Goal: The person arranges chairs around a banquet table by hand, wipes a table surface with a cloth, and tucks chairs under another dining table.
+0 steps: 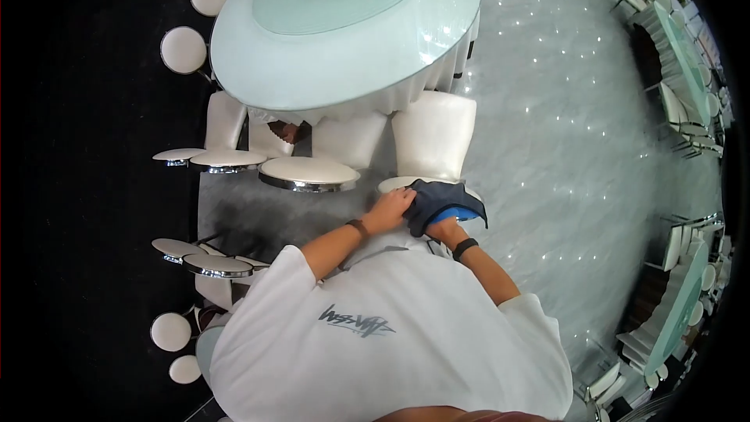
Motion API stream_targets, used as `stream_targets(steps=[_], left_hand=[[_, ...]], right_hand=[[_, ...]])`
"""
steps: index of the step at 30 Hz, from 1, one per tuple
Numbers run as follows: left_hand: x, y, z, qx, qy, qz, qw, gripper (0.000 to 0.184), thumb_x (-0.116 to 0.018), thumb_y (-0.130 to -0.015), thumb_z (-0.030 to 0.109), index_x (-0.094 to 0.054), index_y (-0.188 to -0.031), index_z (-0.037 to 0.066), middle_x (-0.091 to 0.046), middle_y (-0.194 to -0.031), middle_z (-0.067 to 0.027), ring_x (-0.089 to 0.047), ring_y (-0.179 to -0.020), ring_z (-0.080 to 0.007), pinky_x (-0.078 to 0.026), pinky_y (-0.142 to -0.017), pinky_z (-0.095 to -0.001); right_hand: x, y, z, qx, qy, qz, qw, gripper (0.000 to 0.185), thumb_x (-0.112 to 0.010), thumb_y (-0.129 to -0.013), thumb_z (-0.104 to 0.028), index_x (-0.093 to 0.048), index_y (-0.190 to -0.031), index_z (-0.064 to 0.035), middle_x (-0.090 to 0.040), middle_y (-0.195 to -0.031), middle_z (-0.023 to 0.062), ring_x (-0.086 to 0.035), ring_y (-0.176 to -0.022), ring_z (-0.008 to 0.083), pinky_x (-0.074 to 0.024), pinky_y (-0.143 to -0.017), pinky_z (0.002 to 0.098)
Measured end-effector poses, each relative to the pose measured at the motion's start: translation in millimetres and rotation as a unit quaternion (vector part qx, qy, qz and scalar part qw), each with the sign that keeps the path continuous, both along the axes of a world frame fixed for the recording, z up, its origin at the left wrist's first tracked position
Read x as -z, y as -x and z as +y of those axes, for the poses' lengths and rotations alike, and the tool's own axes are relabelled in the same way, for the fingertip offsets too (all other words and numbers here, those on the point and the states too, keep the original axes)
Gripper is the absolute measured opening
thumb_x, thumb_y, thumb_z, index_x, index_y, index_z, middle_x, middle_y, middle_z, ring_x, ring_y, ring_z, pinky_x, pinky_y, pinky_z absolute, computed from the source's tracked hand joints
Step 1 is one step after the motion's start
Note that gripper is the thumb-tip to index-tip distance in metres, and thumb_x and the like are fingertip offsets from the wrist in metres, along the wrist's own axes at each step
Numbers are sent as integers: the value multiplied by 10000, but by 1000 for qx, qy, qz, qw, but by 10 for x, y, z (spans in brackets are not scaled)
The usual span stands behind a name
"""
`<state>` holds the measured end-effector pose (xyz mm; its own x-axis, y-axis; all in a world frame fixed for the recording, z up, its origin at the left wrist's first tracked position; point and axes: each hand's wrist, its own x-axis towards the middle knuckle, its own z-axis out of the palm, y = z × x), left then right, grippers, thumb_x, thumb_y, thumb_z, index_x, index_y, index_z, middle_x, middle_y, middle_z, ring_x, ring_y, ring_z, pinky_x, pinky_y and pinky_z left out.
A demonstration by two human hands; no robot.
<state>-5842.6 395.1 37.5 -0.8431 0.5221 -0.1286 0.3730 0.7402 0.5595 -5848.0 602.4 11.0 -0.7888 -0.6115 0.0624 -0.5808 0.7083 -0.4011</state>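
Note:
A dark navy cloth point(437, 198) is bunched in front of my body, over the white seat of a chair point(433, 134). Bright blue material point(461, 213) shows along its lower right edge; I cannot make out whether it is a lining or a separate thing. My left hand point(391, 209) grips the cloth's left edge with bent fingers. Under the fold at the right, my right hand point(445, 229) reaches in beside the blue material. Its fingers are hidden by the cloth. Both wrists wear dark bands.
Ahead stands a round glass-topped table point(234, 59) with a turntable point(281, 12) and a white skirt. White chairs and round stools point(308, 172) line its near side. More tables point(678, 305) and chairs stand far right. Shiny grey floor point(547, 148) lies between.

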Motion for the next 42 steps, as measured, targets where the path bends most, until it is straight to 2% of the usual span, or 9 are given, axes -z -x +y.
stream_targets(steps=[3,6,13,20,22,27,31,34,42], left_hand=[[207,66,-18,-46,-48,136,988,487,-728,-740,-23,-575,-1202,-1,-659,-1161,-234,-644,-1108,-451,-549,-917,-545],[-92,264,-131,-23,-100,35,994,401,-733,-754,-6,-616,-1136,2,-682,-1161,-228,-656,-1073,-461,-551,-892,-534],[-767,299,-918,-170,-264,-32,949,336,-578,-787,-74,-603,-1107,24,-662,-1007,-199,-688,-990,-376,-538,-849,-478],[-1452,-43,-2850,-472,-665,30,578,509,-546,-910,-9,-531,-1419,1,-651,-1285,-96,-626,-1215,-198,-502,-1076,-352],[-1382,-141,-3583,-476,-556,0,682,465,-589,-886,33,-588,-1349,-9,-662,-1261,-125,-644,-1186,-240,-514,-1057,-366],[-668,-28,-4641,-296,-89,-77,948,392,-760,-723,171,-686,-1038,-51,-615,-1205,-242,-609,-1139,-429,-512,-999,-433],[139,-189,-4697,-170,-10,-31,985,484,-801,-693,180,-642,-1076,-70,-524,-1286,-249,-529,-1221,-441,-489,-1032,-468],[-40,-86,-4809,-109,22,-19,994,744,-860,-694,231,-551,-1306,-57,-495,-1407,-266,-475,-1361,-455,-388,-1192,-545],[454,273,-4875,-37,-59,-65,995,657,-735,-826,115,-541,-1449,31,-570,-1485,-202,-488,-1422,-443,-394,-1184,-532]], right_hand=[[533,213,65,-26,25,27,999,530,-627,-881,-509,-696,-1287,-174,-673,-1378,156,-601,-1289,375,-409,-1159,535],[193,476,24,-59,14,41,997,489,-682,-885,-399,-692,-1303,-147,-738,-1161,139,-684,-1087,369,-531,-956,463],[-484,504,-302,21,26,-95,995,528,-817,-761,-202,-710,-1265,-87,-727,-1286,154,-687,-1174,370,-549,-1013,450],[-238,488,-331,12,-52,-72,996,752,-924,-715,-352,-667,-1358,-58,-686,-1391,153,-650,-1260,358,-522,-1066,484],[-337,522,-448,-1,-87,-122,989,912,-896,-749,-510,-585,-1471,-47,-622,-1481,180,-578,-1356,387,-469,-1128,480],[-695,371,-1739,53,5,-248,967,1054,-934,-748,-382,-420,-1597,-29,-528,-1564,230,-498,-1425,434,-367,-1219,510],[-91,150,-3137,-94,19,-225,970,1111,-933,-730,-230,-321,-1628,-1,-451,-1612,247,-406,-1501,449,-337,-1250,501],[4,1,-3831,91,-4,-201,975,959,-879,-731,-120,-411,-1556,24,-493,-1556,278,-422,-1490,454,-352,-1240,517],[115,127,-3858,73,16,-168,983,845,-685,-668,70,-555,-1493,-56,-563,-1527,222,-508,-1429,425,-399,-1207,500]])
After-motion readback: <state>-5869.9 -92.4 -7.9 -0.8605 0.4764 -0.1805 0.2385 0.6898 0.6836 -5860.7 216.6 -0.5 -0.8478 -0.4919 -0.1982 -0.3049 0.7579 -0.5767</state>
